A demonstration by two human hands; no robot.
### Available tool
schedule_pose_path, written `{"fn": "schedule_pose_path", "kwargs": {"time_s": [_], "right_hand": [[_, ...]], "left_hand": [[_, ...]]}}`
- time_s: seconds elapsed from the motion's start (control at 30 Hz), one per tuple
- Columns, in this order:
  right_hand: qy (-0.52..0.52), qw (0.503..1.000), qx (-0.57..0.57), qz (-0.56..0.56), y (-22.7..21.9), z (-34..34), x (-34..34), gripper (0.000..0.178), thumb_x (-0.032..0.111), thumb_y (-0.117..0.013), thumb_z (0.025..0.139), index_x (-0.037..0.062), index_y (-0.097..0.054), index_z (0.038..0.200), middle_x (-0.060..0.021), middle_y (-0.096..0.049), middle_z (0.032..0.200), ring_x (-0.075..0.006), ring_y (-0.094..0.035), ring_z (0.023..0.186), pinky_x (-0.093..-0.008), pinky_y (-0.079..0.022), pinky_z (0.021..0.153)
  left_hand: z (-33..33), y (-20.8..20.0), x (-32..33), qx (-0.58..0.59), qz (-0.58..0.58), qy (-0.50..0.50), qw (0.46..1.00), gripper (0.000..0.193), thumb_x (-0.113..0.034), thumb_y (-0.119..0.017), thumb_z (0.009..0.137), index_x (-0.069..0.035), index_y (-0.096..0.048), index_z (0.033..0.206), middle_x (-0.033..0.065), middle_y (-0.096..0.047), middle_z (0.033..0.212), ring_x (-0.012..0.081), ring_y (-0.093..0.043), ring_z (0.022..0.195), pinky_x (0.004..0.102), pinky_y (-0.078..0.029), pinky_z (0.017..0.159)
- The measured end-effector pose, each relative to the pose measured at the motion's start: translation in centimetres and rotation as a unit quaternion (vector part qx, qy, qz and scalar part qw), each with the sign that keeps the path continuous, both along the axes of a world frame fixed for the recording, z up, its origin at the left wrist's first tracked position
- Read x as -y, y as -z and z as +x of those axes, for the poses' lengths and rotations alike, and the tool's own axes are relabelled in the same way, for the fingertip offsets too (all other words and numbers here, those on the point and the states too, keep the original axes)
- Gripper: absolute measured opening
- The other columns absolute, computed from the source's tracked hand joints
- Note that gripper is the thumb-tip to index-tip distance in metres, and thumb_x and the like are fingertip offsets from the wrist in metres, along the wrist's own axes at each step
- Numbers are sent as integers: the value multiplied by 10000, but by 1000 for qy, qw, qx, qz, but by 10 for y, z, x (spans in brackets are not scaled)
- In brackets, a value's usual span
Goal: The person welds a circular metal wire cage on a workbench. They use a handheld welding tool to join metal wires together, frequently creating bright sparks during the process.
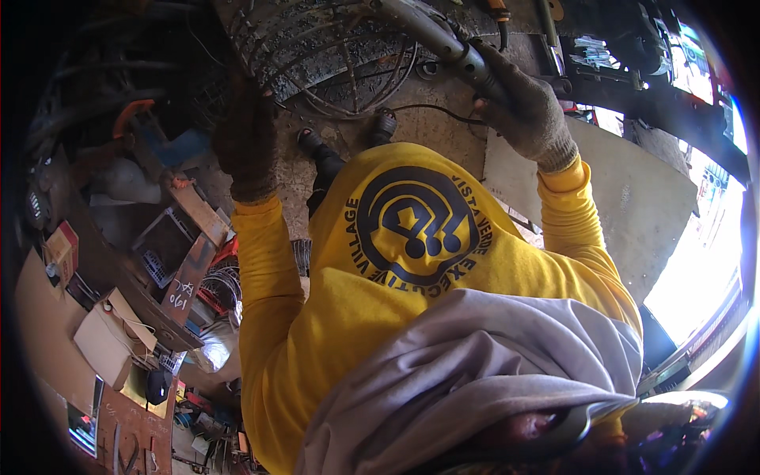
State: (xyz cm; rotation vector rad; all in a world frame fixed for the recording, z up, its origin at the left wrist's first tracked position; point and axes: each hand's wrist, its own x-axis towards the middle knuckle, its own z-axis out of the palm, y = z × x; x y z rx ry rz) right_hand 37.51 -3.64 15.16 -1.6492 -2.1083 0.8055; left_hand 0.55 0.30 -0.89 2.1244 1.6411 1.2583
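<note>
Right hand [526, 115] clasps a dull grey, collared metal tube [434, 36]. Left hand [245, 134], shadowed: grip indeterminable. Wire hoops [351, 77] between hands; black cable [443, 108] beside right hand.

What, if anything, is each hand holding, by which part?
The right hand grips a grey tubular tool by its near end; whether the left hand holds anything, shadow hides.

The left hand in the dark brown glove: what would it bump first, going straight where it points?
The left hand in the dark brown glove would probably meet the round grey metal-wire frame first. It's dark there and depth is unclear, so they may already touch.
</note>
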Motion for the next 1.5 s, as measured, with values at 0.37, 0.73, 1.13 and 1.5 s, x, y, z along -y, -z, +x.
{"fn": "schedule_pose_path", "kwargs": {"time_s": [0.37, 0.73, 1.13, 1.5], "right_hand": [[26, 999, 8, -36, -2, -1, -1, 726, 204, -787, 822, 111, -482, 1474, -211, -704, 1067, -348, -710, 992, -384, -546, 839], [2, 1000, 3, -26, -2, -4, -3, 717, 182, -761, 837, 105, -460, 1483, -224, -694, 998, -371, -703, 914, -402, -545, 791], [-104, 985, 98, 93, 6, 4, -6, 522, 191, -733, 864, 186, -605, 1369, -115, -506, 1479, -315, -691, 1028, -382, -584, 871], [-48, 995, 31, 77, 7, 13, -2, 663, 52, -708, 878, 48, -449, 1488, -91, -707, 1060, -139, -677, 843, -294, -557, 735]], "left_hand": [[0, 0, -1, -14, 3, -4, 1000, 323, -91, -783, 831, -72, -735, 1150, 106, -735, 1154, 231, -728, 980, 314, -578, 819], [7, -4, 0, 47, -13, -3, 999, 277, -116, -771, 857, -63, -741, 1127, 128, -726, 1167, 222, -736, 905, 316, -584, 758], [3, -3, -3, -180, 94, -14, 979, 208, -98, -617, 924, -103, -717, 1106, 81, -723, 1012, 207, -700, 865, 343, -566, 763], [-15, 10, -13, -452, 223, 7, 864, 282, -253, -631, 981, -58, -688, 1176, 92, -721, 1094, 247, -709, 947, 361, -572, 806]]}}
